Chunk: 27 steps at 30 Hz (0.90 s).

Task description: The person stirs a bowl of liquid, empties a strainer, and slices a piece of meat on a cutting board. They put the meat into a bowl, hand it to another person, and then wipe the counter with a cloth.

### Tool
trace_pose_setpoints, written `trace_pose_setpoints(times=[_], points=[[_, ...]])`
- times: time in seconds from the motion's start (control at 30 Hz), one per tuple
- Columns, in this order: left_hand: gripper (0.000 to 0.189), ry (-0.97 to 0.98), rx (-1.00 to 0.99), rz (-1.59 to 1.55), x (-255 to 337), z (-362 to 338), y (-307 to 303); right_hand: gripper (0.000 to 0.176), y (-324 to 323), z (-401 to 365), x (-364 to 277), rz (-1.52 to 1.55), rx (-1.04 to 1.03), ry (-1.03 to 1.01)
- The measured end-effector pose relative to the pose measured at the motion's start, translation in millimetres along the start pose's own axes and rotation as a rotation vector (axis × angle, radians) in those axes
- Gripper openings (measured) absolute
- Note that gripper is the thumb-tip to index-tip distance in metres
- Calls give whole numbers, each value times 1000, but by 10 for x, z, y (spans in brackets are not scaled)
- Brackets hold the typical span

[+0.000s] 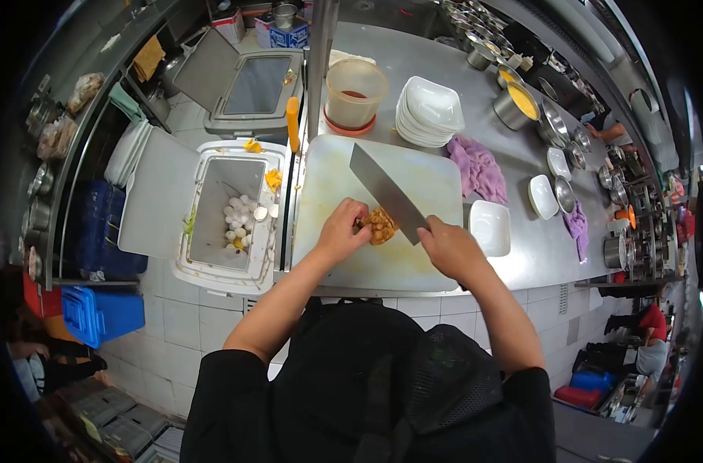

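On a pale cutting board (328,177) lies a small heap of brown food (380,226). My left hand (345,229) touches the left side of the heap with its fingers curled. In my right hand (446,248) is the handle of a wide cleaver (386,189); its blade slants up and to the left, beside the right side of the food. An empty white dish (489,228) sits just right of the board. Behind the board are a stack of white dishes (432,108) and a crumpled purple cloth (478,170).
Left of the board, an open bin (201,258) holds eggshells, and a yellow-handled tool (293,123) stands at the counter edge. A tub with red contents (355,92) stands behind the board. Metal pots (515,108) line the far right. Other people (650,347) are at the right.
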<state>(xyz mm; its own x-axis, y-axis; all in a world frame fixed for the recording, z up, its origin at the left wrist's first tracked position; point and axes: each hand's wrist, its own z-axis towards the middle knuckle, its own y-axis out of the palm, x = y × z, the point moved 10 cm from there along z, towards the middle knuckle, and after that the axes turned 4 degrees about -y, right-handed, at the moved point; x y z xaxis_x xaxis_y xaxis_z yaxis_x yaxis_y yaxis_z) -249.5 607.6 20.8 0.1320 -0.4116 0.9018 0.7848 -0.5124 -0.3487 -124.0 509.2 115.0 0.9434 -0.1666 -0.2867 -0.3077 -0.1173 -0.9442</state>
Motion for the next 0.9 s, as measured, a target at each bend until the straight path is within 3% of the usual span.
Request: trace_pose_setpoints(times=[0.4, 0.7, 0.9], points=[[27, 125, 92, 97, 35, -37, -23, 26, -412, -435, -399, -142, -275, 40], [25, 171, 102, 148, 148, -34, -51, 32, 306, 263, -309, -72, -258, 84], [23, 148, 129, 168, 119, -44, -71, 30, -29, -219, -249, -105, -379, 88]])
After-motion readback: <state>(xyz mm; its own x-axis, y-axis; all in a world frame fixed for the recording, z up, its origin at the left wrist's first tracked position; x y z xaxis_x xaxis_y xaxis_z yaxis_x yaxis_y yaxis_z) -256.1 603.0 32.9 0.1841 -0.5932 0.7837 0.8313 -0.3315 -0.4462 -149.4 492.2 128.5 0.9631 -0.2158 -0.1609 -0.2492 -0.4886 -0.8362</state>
